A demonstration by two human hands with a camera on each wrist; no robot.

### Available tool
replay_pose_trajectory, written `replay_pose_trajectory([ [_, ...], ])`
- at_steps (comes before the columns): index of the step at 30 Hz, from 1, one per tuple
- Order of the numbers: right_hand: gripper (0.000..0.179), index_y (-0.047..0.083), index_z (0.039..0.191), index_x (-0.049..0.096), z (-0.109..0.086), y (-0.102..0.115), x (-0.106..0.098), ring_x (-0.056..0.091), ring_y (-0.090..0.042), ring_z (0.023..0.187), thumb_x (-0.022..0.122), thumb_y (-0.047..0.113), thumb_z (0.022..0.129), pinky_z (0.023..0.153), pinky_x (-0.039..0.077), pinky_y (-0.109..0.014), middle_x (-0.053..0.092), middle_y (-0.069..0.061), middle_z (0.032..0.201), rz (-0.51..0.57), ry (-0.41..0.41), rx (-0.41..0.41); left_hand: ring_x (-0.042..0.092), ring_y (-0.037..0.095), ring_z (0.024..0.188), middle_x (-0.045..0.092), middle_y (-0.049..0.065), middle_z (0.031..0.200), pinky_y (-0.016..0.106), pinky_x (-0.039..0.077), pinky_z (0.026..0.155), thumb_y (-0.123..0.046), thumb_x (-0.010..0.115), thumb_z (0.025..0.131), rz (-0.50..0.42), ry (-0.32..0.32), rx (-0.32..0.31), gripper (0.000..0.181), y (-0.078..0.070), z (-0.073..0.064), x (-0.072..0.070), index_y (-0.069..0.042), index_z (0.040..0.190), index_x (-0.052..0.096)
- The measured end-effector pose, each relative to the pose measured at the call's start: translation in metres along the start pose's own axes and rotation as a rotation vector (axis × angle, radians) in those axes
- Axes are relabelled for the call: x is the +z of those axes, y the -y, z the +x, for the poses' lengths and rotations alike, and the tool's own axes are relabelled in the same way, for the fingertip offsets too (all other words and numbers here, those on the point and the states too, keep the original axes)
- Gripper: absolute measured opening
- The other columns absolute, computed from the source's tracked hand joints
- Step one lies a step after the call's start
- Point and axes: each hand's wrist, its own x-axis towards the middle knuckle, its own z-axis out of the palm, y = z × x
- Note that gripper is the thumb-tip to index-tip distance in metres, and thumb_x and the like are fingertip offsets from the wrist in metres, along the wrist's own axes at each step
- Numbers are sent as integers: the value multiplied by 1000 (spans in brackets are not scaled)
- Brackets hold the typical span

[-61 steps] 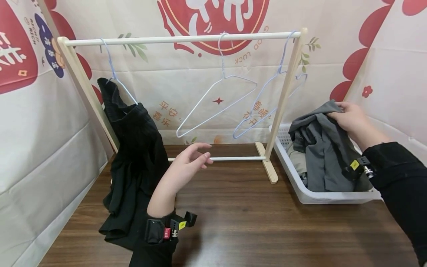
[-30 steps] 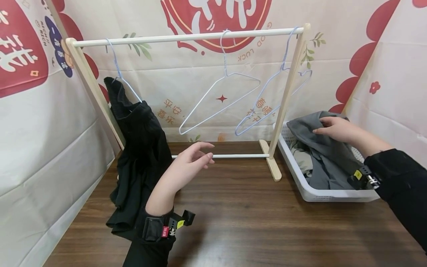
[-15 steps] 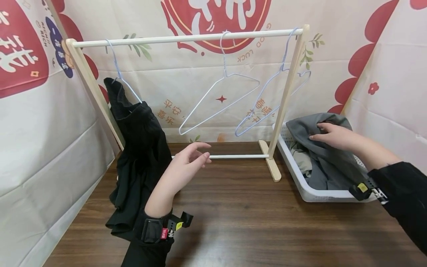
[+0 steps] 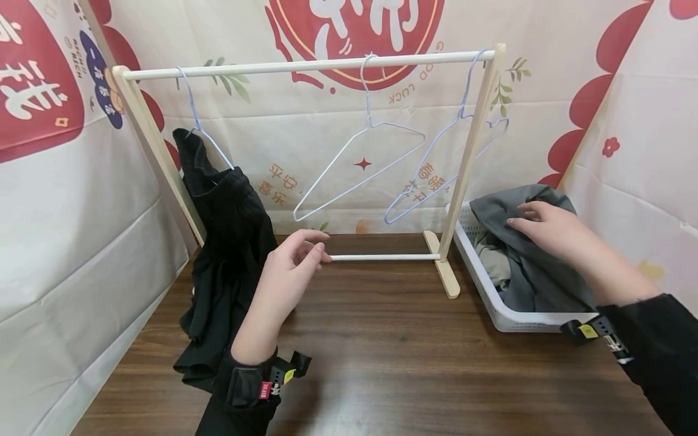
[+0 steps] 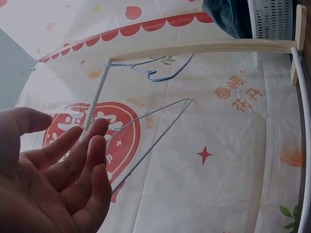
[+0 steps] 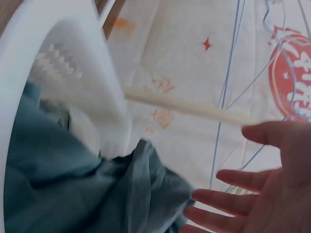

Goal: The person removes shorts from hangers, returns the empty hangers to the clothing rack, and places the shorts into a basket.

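Note:
My left hand (image 4: 286, 266) hovers in front of the rack's lower white bar (image 4: 387, 257), fingers loosely bent and holding nothing; the left wrist view shows its bare palm. To its left, black trousers (image 4: 226, 242) hang from a blue wire hanger (image 4: 194, 112). My right hand (image 4: 556, 230) hangs over the grey garment (image 4: 523, 260) in the white basket (image 4: 498, 315). In the right wrist view its fingers (image 6: 218, 201) are spread, with nothing in them, fingertips right by the cloth's edge. A beige cloth (image 4: 493, 260) lies beside the grey one.
A wooden rack (image 4: 305, 65) stands at the back of the brown table (image 4: 382, 363). From its top bar also hang a bare wire hanger (image 4: 357, 172) in the middle and bare blue hangers (image 4: 425, 163) by the right post. Printed cloth walls (image 4: 643, 121) enclose the table.
My right hand has let go of the grey garment, which has settled lower in the basket. It moved a little left and down. My left hand has drifted slightly left.

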Motion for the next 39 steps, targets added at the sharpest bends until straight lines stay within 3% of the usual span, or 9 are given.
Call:
replay_pose_trajectory([
  [4,67,-8,137,42,-8,15,1,45,-50,120,43,48,101,94,35,-65,46,-37,132,32,-71,-6,63,16,78,70,-1,86,37,50,69,-21,54,100,7,-46,19,19,-1,0,-4,-15,114,65],
  [13,57,-2,135,49,-24,53,13,53,-43,114,46,43,101,88,40,-60,57,-29,125,65,-131,-63,61,14,82,70,4,94,36,50,74,-14,57,98,97,-135,67,18,-7,-2,-14,-12,114,65],
  [23,48,4,133,54,-39,77,31,56,-38,109,49,40,100,83,44,-55,62,-21,120,155,-208,-107,58,14,82,68,2,95,35,49,74,-17,60,97,153,-212,85,19,-12,-5,-20,-12,115,66],
  [32,45,6,133,55,-39,100,50,57,-32,103,50,37,101,79,45,-46,64,-16,116,246,-197,-144,57,15,86,64,3,105,35,49,76,-17,59,97,215,-273,111,22,-11,-6,-28,-10,117,65],
  [39,43,8,132,57,-48,109,67,58,-33,110,50,37,101,91,43,-53,64,-14,121,310,-189,-131,55,18,101,58,6,119,37,49,84,-13,60,95,256,-364,180,24,-8,-9,-37,-7,118,65],
])
